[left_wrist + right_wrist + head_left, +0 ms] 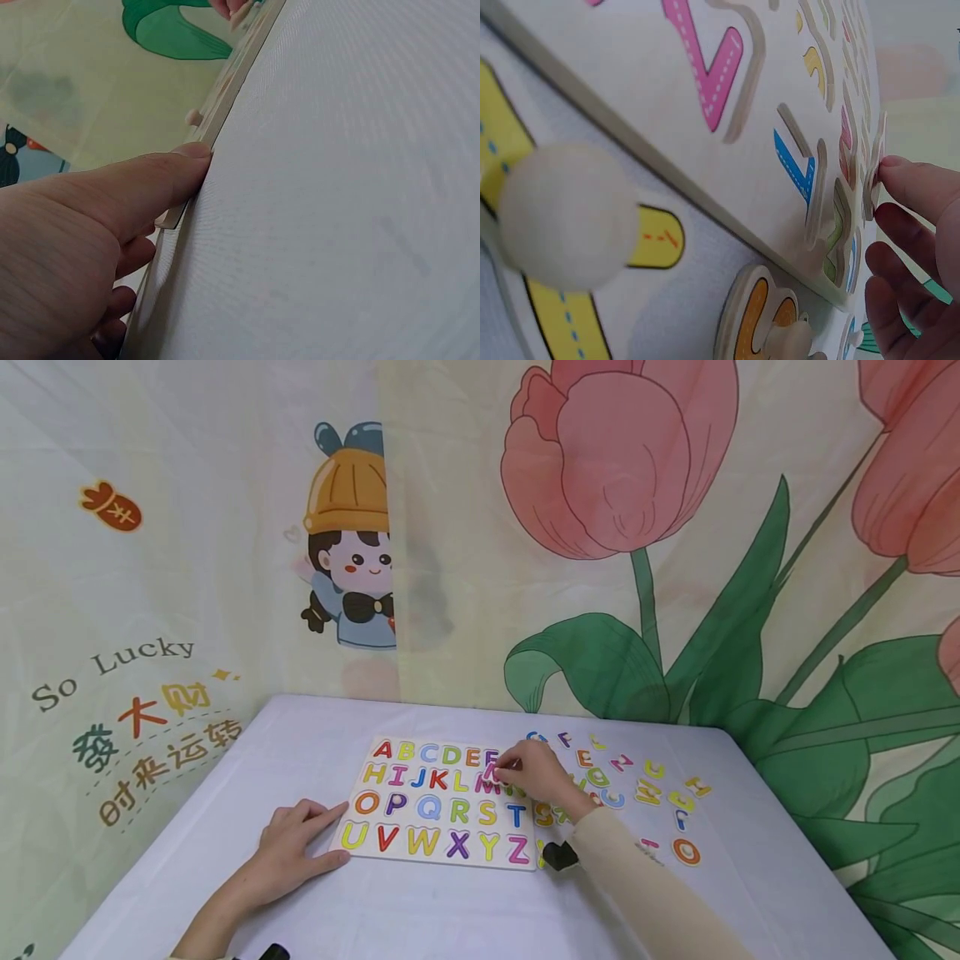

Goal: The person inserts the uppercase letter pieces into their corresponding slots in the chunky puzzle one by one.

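Note:
A white wooden alphabet board with colored letter shapes from A to Z lies on the table. My right hand is over its right side, pinching a pink letter piece, apparently an M, close above the printed M. In the right wrist view the held letter piece stands nearly edge-on between thumb and fingers. My left hand rests at the board's left side, forefinger and thumb extended to its edge. From the left wrist, the thumb presses against the board's edge.
Several loose letter pieces lie right of the board, among them an orange O, an H and a red E. A yellow letter piece with a wooden knob sits beside the board. A printed curtain hangs behind the table.

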### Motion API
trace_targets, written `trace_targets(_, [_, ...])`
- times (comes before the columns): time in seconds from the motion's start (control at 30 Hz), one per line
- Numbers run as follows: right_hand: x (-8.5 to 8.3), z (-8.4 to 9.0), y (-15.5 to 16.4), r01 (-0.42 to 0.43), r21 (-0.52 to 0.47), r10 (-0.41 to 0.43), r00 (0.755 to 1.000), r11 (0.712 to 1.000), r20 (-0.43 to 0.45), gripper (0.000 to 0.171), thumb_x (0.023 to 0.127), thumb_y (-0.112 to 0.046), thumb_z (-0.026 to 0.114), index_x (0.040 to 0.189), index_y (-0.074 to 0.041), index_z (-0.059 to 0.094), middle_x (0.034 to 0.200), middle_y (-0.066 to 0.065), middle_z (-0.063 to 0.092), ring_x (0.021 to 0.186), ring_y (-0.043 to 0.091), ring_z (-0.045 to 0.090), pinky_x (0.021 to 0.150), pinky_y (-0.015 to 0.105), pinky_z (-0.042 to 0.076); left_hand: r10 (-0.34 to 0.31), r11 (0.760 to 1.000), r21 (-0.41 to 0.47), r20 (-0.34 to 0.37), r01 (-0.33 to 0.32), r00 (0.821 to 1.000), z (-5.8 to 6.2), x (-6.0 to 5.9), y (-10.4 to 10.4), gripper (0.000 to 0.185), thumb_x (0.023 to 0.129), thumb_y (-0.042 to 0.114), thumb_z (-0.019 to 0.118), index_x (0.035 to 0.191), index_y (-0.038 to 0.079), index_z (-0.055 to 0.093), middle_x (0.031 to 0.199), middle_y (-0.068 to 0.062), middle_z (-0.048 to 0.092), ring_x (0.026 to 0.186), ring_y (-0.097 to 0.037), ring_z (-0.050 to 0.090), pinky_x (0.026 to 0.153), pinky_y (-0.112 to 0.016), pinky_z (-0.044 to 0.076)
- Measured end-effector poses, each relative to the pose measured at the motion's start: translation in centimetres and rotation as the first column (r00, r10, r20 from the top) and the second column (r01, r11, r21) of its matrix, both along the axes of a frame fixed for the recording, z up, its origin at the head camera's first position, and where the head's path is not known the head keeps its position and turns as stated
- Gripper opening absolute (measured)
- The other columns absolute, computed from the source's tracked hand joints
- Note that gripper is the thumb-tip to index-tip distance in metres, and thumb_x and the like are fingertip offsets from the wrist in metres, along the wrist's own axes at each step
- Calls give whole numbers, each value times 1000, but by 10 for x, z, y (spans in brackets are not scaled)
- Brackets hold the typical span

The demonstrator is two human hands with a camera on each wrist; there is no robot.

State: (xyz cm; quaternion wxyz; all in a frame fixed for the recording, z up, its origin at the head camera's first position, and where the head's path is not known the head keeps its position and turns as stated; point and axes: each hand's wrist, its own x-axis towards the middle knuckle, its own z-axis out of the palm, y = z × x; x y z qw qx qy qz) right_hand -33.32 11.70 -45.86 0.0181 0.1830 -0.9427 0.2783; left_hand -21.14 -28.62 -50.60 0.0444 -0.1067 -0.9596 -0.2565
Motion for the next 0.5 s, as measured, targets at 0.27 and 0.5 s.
trace_targets(0.27, [4, 0, -7, -46, -10, 46, 999, 999, 26, 11, 98, -23, 80, 108, -18, 84, 93, -8, 66, 86, 13, 56, 77, 29, 49, 8, 1000, 11, 6, -8, 1000, -1, 1, 0, 82, 85, 56, 85, 152, 16, 61, 119, 4, 53, 112, -25, 40, 90, -44, 35])
trace_targets(0.5, [4, -2, -12, -56, -4, 56, 998, 998, 32, 10, 98, -22, 79, 106, -18, 84, 90, -9, 64, 82, 11, 57, 74, 28, 48, 5, 1000, -3, 8, -5, 1000, 0, 1, 1, 83, 84, 59, 84, 152, 16, 61, 121, 1, 54, 111, -25, 41, 90, -45, 36])
